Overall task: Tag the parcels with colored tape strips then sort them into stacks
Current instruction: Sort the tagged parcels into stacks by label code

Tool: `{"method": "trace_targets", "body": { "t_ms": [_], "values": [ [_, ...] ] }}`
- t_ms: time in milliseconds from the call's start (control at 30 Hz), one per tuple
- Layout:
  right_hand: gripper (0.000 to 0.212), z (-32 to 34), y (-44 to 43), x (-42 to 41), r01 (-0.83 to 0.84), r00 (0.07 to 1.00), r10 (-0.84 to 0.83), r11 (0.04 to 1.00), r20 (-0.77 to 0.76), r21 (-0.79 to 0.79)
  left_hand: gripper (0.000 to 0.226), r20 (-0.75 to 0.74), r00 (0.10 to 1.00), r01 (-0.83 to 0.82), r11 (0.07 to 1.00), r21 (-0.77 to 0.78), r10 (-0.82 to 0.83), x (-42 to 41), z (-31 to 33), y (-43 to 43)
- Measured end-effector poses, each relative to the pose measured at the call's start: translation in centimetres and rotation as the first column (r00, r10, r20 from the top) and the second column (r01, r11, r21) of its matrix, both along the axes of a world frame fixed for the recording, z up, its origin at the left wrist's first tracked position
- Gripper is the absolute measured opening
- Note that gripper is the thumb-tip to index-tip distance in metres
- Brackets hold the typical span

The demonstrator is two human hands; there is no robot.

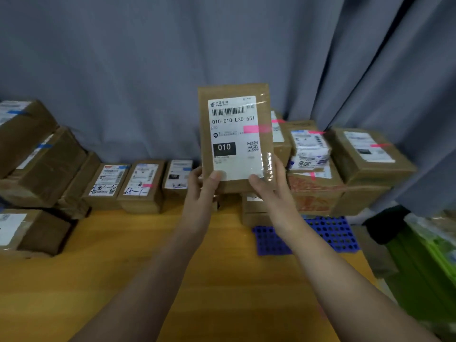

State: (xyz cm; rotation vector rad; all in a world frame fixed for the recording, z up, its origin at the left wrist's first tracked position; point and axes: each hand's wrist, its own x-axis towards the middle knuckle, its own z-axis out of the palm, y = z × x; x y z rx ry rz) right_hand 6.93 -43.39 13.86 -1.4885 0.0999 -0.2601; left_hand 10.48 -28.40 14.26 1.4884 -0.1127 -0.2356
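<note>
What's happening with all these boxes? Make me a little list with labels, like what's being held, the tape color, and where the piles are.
held: a flat brown parcel, upright above the table
left hand: grips the lower left edge
right hand: grips the lower right corner
tape: a pink strip on the label's right side
left pile: boxes with blue strips
right pile: boxes with pink strips
middle row: three small boxes side by side

A single head-worn wide-angle camera is looking forward and slightly down across the orange-yellow wooden worktop (pixel 123 255) toward a grey fabric curtain (pixel 123 58), framing the left hand (pixel 199 186) and right hand (pixel 269 193) close in front.
</note>
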Motion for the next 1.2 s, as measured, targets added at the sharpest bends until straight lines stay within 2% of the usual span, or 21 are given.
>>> {"method": "trace_targets", "body": {
  "t_ms": [100, 167, 200, 267, 367, 467, 567, 667, 733, 800, 867, 933, 1000, 1067, 1200],
  "values": [
    [0.066, 1.1, -4.3, -2.0, 0.030, 0.998, -0.030, 1.000, 0.053, 0.008, 0.061, 0.041, 0.998, 0.050, 0.998, 0.030, -0.051, -1.5, 0.9, -4.0],
    [0.061, 1.7, -7.2, -3.0, 0.149, 0.987, -0.152, 0.987, 0.047, 0.052, 0.072, 0.076, 0.993, 0.083, 0.991, 0.108, -0.092, -2.3, 1.3, -6.5],
    [0.056, 1.9, -8.6, -3.3, 0.229, 0.973, -0.230, 0.972, 0.025, 0.057, 0.074, 0.094, 0.989, 0.098, 0.981, 0.167, -0.115, -2.6, 1.5, -7.8],
    [0.048, 2.4, -11.6, -3.7, 0.350, 0.937, -0.350, 0.934, -0.010, 0.076, 0.056, 0.180, 0.973, 0.087, 0.948, 0.305, -0.147, -2.5, 1.8, -10.1],
    [0.037, 3.9, -16.3, -3.8, 0.491, 0.870, -0.492, 0.855, -0.039, 0.169, 0.039, 0.316, 0.925, 0.007, 0.838, 0.545, -0.213, -1.3, 2.1, -13.2],
    [0.031, 5.1, -21.1, -3.6, 0.587, 0.807, -0.582, 0.808, -0.098, 0.040, 0.041, 0.368, 0.890, -0.039, 0.758, 0.651, -0.270, 0.4, 2.1, -15.9],
    [0.049, 5.1, -24.5, -3.0, 0.599, 0.785, -0.599, 0.799, -0.157, -0.054, 0.060, 0.362, 0.879, -0.039, 0.709, 0.704, -0.310, 1.6, 2.3, -18.2],
    [0.063, 4.8, -27.0, -2.0, 0.636, 0.725, -0.653, 0.757, -0.220, -0.151, 0.046, 0.330, 0.887, -0.031, 0.670, 0.741, -0.324, 2.1, 2.5, -19.9],
    [0.070, 4.4, -28.3, -1.5, 0.633, 0.644, -0.727, 0.681, -0.238, -0.367, 0.042, 0.316, 0.892, -0.018, 0.673, 0.739, -0.322, 2.2, 2.7, -20.7],
    [0.070, 3.9, -29.2, -1.2, 0.614, 0.578, -0.801, 0.554, -0.159, -0.561, 0.042, 0.319, 0.888, -0.014, 0.674, 0.738, -0.330, 2.2, 2.8, -21.4],
    [0.064, 3.6, -29.3, -1.0, 0.637, 0.603, -0.797, 0.473, 0.012, -0.609, 0.042, 0.331, 0.875, -0.016, 0.662, 0.749, -0.353, 2.0, 3.0, -22.2],
    [0.062, 3.7, -28.6, -0.7, 0.585, 0.686, -0.708, 0.400, 0.168, -0.706, 0.040, 0.332, 0.870, -0.009, 0.661, 0.751, -0.365, 1.7, 3.2, -23.0],
    [0.070, 3.4, -27.6, -0.3, 0.387, 0.787, -0.599, 0.293, 0.148, -0.874, 0.037, 0.339, 0.865, -0.007, 0.666, 0.745, -0.370, 1.6, 3.1, -23.6],
    [0.073, 3.1, -26.9, 0.1, 0.259, 0.819, -0.564, 0.199, 0.106, -0.945, 0.036, 0.332, 0.867, 0.002, 0.669, 0.743, -0.371, 1.6, 2.8, -23.9],
    [0.070, 3.4, -27.0, 1.0, 0.228, 0.829, -0.553, 0.205, 0.080, -0.952, 0.035, 0.328, 0.872, 0.008, 0.681, 0.733, -0.363, 1.6, 2.4, -24.0]
  ]
}}
